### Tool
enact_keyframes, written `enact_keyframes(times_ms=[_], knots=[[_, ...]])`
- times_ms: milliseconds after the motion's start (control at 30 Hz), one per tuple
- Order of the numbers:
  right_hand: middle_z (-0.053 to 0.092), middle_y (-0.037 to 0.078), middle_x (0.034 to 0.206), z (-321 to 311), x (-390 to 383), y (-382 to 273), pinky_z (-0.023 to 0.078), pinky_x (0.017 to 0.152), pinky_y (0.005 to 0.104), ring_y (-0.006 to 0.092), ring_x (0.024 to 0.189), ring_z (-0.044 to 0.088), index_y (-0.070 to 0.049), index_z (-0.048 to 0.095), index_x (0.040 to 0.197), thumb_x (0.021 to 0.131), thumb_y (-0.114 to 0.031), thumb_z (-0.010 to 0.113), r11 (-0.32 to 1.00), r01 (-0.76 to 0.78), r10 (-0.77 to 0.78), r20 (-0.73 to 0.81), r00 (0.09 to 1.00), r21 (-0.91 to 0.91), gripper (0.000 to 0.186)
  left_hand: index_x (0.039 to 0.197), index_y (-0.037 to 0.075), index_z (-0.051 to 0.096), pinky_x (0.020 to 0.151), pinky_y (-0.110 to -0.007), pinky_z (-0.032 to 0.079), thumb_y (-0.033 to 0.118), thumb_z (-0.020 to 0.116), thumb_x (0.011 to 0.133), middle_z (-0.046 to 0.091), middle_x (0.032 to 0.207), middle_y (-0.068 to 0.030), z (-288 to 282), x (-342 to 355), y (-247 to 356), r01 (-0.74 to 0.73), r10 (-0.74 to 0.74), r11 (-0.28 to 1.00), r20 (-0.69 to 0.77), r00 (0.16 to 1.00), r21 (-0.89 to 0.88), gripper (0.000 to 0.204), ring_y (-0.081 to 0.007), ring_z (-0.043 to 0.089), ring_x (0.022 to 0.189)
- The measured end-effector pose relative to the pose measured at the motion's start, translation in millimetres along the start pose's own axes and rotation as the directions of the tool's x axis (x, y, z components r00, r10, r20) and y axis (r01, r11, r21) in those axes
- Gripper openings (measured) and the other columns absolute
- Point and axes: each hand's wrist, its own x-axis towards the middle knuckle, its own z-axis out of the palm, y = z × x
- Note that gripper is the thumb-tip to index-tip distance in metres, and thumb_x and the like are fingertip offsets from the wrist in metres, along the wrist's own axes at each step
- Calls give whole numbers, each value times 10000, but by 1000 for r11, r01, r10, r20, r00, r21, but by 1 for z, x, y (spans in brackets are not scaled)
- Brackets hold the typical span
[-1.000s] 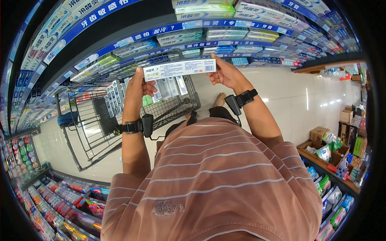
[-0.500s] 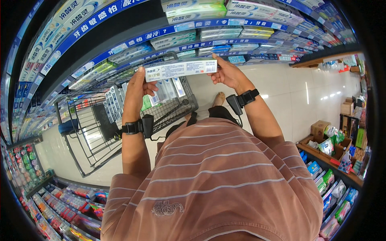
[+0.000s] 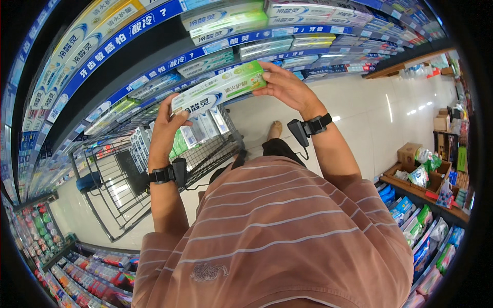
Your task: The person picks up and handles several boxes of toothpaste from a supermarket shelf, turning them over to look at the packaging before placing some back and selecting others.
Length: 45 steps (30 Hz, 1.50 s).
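Note:
My left hand [image 3: 167, 123] grips the left end of a long white-and-green toothpaste box [image 3: 221, 90], with the thumb on its lower edge. My right hand [image 3: 285, 90] holds the right end, fingers around it. The box is tilted, its right end higher, with the green printed face showing. Beneath it stands a metal shopping cart [image 3: 213, 151] containing white and blue boxes [image 3: 203, 131] and something green, partly hidden by the held box. Both wrists carry black strapped devices.
Shelves of toothpaste boxes [image 3: 318, 13] with blue edge strips curve across the top and left. Packaged goods [image 3: 416, 220] line the lower right, lower left shelves [image 3: 87, 272] too. Cardboard boxes [image 3: 411, 151] sit at the right. My foot [image 3: 275, 131] rests on the tiled floor [image 3: 359, 113].
The box has turned from its mostly white printed side to the green one and tilted up at the right. Both hands have shifted slightly left, the right one also upward.

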Motion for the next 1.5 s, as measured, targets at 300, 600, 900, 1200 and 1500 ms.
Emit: enact_keyframes(times_ms=[300,600,900,1200,1500], knots=[[475,151,1391,0,5,-11,447,1083,391,251,1237,529,-41,330,1491,967,-66,515,997,76,-77,61,995,14,557,1363,87,461,930,-292,478,-33,625,882,579,1193,-74,10,16,-6,-85,84,995,-19,996,-50,522,-162,583,1067],[480,136,1380,-17,16,-21,418,1112,412,239,1302,478,-69,350,1482,960,-52,507,995,87,-90,85,992,44,546,1345,104,485,886,-257,463,-22,631,890,594,1152,-18,22,30,7,-118,119,993,-50,992,22,494,-116,555,1044],[438,153,1411,-41,27,-28,373,1140,440,252,1335,438,-47,313,1487,929,-26,467,986,101,-117,114,987,136,579,1356,106,482,949,-283,443,73,661,898,568,1222,-41,46,38,34,-102,106,992,-56,993,77,493,-145,528,1146],[507,88,1325,-63,34,-36,432,1003,314,183,1211,521,-50,385,1446,862,41,459,979,143,-161,120,980,147,595,1526,74,294,1110,-345,331,114,709,869,442,1450,-133,66,45,41,-150,149,989,48,988,5,779,-242,419,1348],[482,68,1352,-65,34,-50,453,908,254,139,1160,513,-83,388,1460,832,97,438,982,186,-188,117,975,30,655,1523,77,284,1108,-345,359,-37,681,841,409,1480,-157,72,56,47,-166,165,986,41,985,32,798,-244,419,1358]])
